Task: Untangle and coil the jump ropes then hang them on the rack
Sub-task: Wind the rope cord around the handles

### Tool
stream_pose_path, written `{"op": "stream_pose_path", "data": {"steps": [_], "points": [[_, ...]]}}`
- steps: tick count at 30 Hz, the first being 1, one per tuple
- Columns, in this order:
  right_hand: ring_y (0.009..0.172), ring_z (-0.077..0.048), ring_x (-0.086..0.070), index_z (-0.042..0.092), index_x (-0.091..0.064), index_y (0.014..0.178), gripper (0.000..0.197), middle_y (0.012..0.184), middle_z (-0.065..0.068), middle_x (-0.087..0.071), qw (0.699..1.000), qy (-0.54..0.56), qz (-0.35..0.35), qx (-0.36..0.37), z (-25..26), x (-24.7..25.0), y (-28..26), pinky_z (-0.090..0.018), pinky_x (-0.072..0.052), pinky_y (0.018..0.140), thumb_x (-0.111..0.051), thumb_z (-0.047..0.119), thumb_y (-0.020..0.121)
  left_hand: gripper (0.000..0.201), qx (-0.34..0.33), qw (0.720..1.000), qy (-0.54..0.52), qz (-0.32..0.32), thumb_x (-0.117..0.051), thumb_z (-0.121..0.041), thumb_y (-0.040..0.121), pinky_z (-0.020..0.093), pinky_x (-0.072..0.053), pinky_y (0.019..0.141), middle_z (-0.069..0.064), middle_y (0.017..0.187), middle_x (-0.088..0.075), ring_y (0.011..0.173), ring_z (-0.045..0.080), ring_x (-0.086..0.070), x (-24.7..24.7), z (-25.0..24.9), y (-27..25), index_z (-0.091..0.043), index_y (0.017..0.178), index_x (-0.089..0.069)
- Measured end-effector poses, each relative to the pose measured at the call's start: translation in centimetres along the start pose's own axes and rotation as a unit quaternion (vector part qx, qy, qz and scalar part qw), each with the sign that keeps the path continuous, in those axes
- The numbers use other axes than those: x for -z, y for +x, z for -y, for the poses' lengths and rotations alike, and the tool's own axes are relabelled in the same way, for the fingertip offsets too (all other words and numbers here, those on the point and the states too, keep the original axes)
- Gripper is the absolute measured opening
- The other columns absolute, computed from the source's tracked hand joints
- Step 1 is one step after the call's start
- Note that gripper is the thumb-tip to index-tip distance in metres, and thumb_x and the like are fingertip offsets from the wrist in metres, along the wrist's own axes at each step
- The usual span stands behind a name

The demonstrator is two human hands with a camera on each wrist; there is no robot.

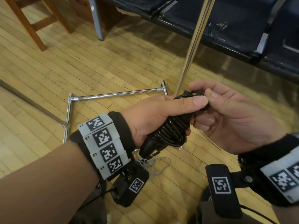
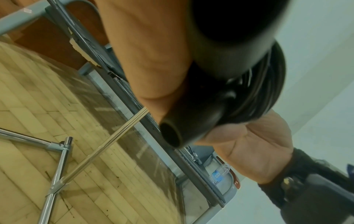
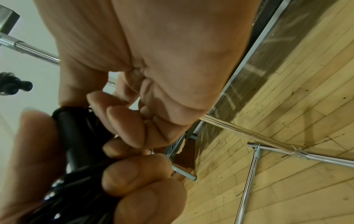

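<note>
Fingers of the left hand (image 1: 155, 120) are curled tightly around a coiled black jump rope (image 1: 171, 131), with the thumb lying flat across the top of the bundle. Its glossy, thin cord is wound in many close turns, and 2 smooth, matte black handles (image 2: 191, 125) with round hollow ends stick out below the palm. Touching the top of the same bundle, the right hand (image 1: 234, 113) has its fingers bent and pinches the upper end of the cord between thumb and fingertips (image 3: 122, 119). Both hands hold the rope in the air, just in front of the slim upright pole of the rack (image 1: 194, 44). This rack is made of shiny round chrome tubes, and its base stands on a floor (image 1: 80, 65) of pale, narrow wooden boards. Near the base lies a loose, thin grey string (image 1: 155, 165). Behind the pole stands a row of dark padded seats (image 1: 226, 21).
</note>
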State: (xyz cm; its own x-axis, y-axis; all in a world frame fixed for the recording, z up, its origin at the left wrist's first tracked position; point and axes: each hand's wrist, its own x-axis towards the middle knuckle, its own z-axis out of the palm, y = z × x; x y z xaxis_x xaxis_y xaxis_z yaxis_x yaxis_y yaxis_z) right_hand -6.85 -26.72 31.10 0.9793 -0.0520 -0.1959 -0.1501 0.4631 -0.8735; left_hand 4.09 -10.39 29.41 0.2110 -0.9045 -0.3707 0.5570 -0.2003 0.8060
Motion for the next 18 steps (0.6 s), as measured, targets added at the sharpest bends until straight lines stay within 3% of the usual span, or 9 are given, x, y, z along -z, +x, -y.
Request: {"op": "stream_pose_path", "data": {"steps": [4,9,13,15,18], "points": [[0.055,-0.009,-0.041,0.011,-0.065,0.115,0.024,0.075,0.004,-0.066,1.0,0.0,-0.028,-0.011,0.1,-0.2,0.2,-0.023,-0.038,0.055,-0.054,0.016,0.095,0.03,-0.005,0.999,0.023,-0.039,-0.081,-0.042,0.082,0.027,-0.052,0.045,0.007,0.073,-0.064,0.057,0.02,-0.065,0.4,0.1,0.3,-0.015,0.076,-0.071],[0.053,-0.008,-0.039,0.011,-0.065,0.116,0.028,0.082,0.001,-0.07,0.999,-0.011,-0.044,-0.025,0.3,-0.1,0.2,-0.023,-0.038,0.053,-0.054,0.015,0.091,0.047,-0.029,0.993,0.08,-0.085,-0.088,-0.05,0.071,0.028,-0.051,0.049,0.007,0.079,-0.062,0.064,0.023,-0.063,0.8,0.4,0.6,-0.014,0.096,-0.07],[0.052,-0.009,-0.038,0.013,-0.07,0.113,0.03,0.083,-0.006,-0.063,0.997,-0.03,-0.054,-0.042,0.4,0.2,0.4,-0.024,-0.037,0.051,-0.061,0.016,0.085,0.049,-0.035,0.982,0.154,-0.107,-0.087,-0.058,0.07,0.033,-0.054,0.059,0.004,0.078,-0.064,0.073,0.027,-0.064,1.0,0.5,0.7,-0.016,0.09,-0.071],[0.051,-0.01,-0.037,0.013,-0.072,0.11,0.029,0.083,-0.01,-0.058,0.996,-0.036,-0.058,-0.049,0.4,0.2,0.4,-0.025,-0.037,0.05,-0.064,0.016,0.082,0.06,-0.035,0.971,0.201,-0.123,-0.086,-0.065,0.068,0.04,-0.055,0.065,0.006,0.078,-0.065,0.075,0.029,-0.066,1.2,0.4,0.6,-0.011,0.089,-0.071],[0.049,-0.009,-0.036,0.012,-0.07,0.108,0.032,0.08,-0.011,-0.057,0.995,-0.059,-0.066,-0.055,0.6,0.4,0.5,-0.024,-0.035,0.047,-0.07,0.016,0.077,0.066,-0.036,0.948,0.282,-0.145,-0.08,-0.077,0.063,0.04,-0.054,0.064,0.014,0.078,-0.07,0.067,0.021,-0.066,1.2,0.1,0.2,-0.016,0.089,-0.072]]}}
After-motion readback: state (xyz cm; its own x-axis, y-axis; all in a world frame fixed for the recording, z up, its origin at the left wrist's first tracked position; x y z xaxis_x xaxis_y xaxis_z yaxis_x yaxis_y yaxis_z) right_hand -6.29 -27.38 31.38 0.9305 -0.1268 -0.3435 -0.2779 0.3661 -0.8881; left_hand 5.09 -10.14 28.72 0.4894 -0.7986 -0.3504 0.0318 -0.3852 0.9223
